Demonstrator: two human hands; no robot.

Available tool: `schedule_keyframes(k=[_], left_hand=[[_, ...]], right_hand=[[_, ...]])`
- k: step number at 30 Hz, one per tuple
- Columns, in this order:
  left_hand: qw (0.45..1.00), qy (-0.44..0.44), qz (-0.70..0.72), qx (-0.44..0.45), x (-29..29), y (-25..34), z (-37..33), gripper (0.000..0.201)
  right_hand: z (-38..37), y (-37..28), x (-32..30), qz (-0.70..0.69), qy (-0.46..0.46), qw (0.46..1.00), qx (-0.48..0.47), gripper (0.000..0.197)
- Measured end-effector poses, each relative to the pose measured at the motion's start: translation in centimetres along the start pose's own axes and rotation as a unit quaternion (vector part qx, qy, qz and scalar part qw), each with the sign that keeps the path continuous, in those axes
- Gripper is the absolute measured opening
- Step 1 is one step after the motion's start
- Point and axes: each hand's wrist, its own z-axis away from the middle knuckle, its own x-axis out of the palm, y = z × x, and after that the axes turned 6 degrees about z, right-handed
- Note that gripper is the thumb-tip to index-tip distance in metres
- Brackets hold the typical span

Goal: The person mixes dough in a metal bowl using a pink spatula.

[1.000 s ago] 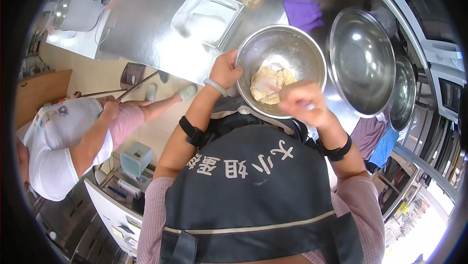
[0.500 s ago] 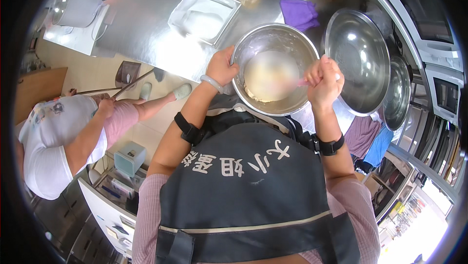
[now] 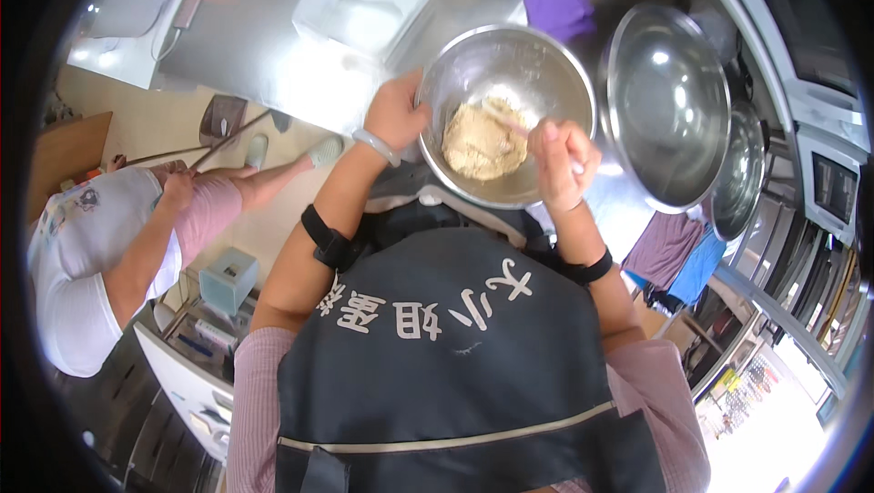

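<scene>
A steel mixing bowl [image 3: 555,70] stands at the near edge of the metal worktop. Inside, a lumpy pale-beige dough [image 3: 481,149] is gathered toward the bowl's lower left. My left hand [image 3: 397,116] grips the left side of the bowl, thumb at the rim. Over the right side, my right hand [image 3: 564,162] is closed around the pinkish handle of a spatula [image 3: 515,126]. Its pale blade reaches down to the dough's upper edge; the blade's exact shape is blurred.
Right of the bowl are two large steel basins [image 3: 669,120]. A purple cloth [image 3: 555,9] lies behind it, and a white lined tray [image 3: 364,3] sits farther left. On the left, another person [image 3: 114,238] holds a long stick above the floor.
My right hand has moved left and down over the bowl with the spatula. The dough, blurred before, now shows as a rough clump. My left hand keeps its hold; the view has shifted slightly.
</scene>
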Motion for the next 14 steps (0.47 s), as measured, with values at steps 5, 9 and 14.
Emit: schedule_keyframes(k=[5,9,14], left_hand=[[0.999,0.023,0.022,-0.015,-0.2,-2.4,0.3,0.021],[1.000,0.022,-0.001,-0.010,0.1,-1.7,1.4,0.025],[0.992,0.017,0.119,-0.048,0.2,-1.5,2.1,0.048]], right_hand=[[-1.7,-1.0,0.3,0.006,0.006,1.000,0.001,0.025],[-2.1,-0.1,0.5,-0.051,0.031,0.998,0.000,0.023],[-3.6,0.7,-0.1,-0.094,-0.002,0.995,-0.014,0.020]])
